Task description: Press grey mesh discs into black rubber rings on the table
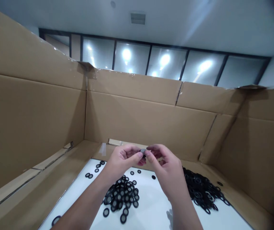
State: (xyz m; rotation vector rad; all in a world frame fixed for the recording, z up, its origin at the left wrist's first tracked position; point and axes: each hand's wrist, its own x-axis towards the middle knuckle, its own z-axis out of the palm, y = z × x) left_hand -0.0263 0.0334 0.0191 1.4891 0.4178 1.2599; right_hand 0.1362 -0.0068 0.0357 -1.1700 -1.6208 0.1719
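Raised above the white board, my left hand (124, 157) and my right hand (166, 167) meet fingertip to fingertip. Between their thumbs and fingers they pinch a small round grey disc (143, 150) with a dark edge; whether the edge is a separate ring I cannot tell. Under my left forearm lies a heap of black rings with grey centres (121, 195). Beyond my right wrist is a larger heap of open black rubber rings (202, 188). Close to my right forearm are several small grey discs (169, 215), partly hidden by it.
Tall cardboard walls (137, 119) enclose the white board (151, 204) at the left, back and right. Several grey-centred rings (97, 170) lie scattered at the board's left. A single black ring (220, 183) sits on the cardboard floor at the right.
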